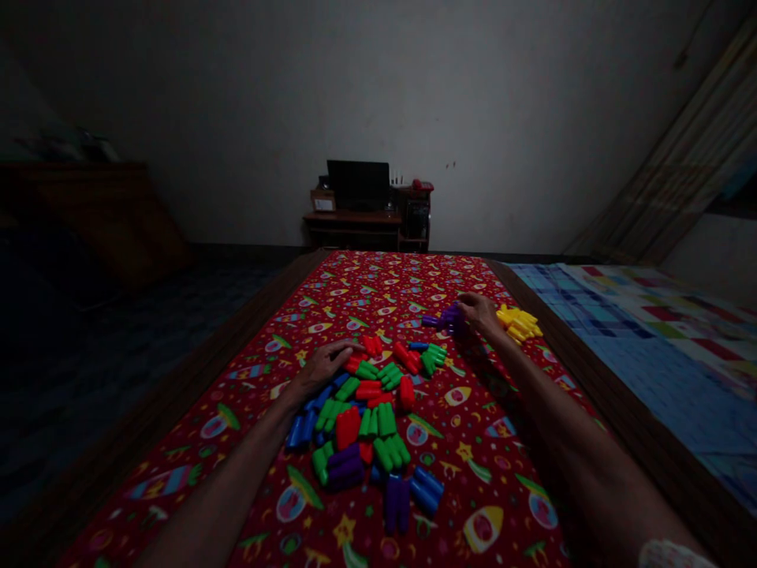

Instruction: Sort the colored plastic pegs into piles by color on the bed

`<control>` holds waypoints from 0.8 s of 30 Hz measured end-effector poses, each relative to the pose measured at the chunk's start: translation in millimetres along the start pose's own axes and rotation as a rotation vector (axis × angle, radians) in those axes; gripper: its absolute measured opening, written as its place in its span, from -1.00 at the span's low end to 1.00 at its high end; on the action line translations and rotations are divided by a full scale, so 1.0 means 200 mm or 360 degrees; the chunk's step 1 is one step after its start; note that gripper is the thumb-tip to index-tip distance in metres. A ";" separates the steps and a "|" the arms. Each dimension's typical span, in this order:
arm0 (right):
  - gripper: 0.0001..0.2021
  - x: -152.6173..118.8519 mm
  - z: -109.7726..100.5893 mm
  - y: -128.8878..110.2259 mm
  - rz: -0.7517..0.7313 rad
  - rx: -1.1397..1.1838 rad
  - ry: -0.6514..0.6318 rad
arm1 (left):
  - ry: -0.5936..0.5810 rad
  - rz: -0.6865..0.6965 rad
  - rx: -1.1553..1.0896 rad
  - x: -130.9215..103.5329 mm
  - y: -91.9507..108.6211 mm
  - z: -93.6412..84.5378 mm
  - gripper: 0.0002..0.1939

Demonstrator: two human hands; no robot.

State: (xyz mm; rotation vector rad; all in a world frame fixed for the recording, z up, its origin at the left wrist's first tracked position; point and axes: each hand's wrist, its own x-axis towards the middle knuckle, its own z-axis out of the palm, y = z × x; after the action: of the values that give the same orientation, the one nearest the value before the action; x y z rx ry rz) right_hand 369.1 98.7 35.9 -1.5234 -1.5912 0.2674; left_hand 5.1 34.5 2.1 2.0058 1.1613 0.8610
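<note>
A mixed pile of plastic toy blocks, each shaped like joined tubes, lies on the red patterned cloth (378,296). My left hand (327,364) rests at the pile's far left edge, fingers stretched out beside a red block (372,345) and over blue ones. Green blocks (391,453), blue blocks (426,489) and purple blocks (397,503) make up the nearer side. Farther right, my right hand (480,312) has its fingers closed at a purple block (453,319) in a small purple group; its fingertips are partly hidden. Right of that hand sits a heap of yellow blocks (519,323).
The cloth covers a long table with dark wooden edges (535,315). Beyond its far end stands a desk (355,217) with a monitor (358,184). A bed with a checked cover (644,339) is on the right, a wooden cabinet (100,225) on the left.
</note>
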 end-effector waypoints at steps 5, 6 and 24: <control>-0.77 -0.15 -0.03 -0.12 -0.0140 0.0139 -0.0060 | 0.0008 -0.0014 0.0025 0.00 0.02 0.00 -0.52; -0.77 -0.21 -0.04 -0.17 -0.0183 0.0198 -0.0152 | 0.0009 -0.0012 0.0027 0.00 0.02 0.00 -0.52; -0.79 -0.71 0.12 -0.53 -0.1480 -0.0266 -0.1071 | 0.0059 0.0064 0.0073 0.01 -0.01 0.02 -0.54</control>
State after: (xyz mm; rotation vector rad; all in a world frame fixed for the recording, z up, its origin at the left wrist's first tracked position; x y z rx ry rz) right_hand 257.9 -41.5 31.5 -0.6631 -2.7241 0.1126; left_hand 8.1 35.5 -1.6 2.0645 1.1744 0.9026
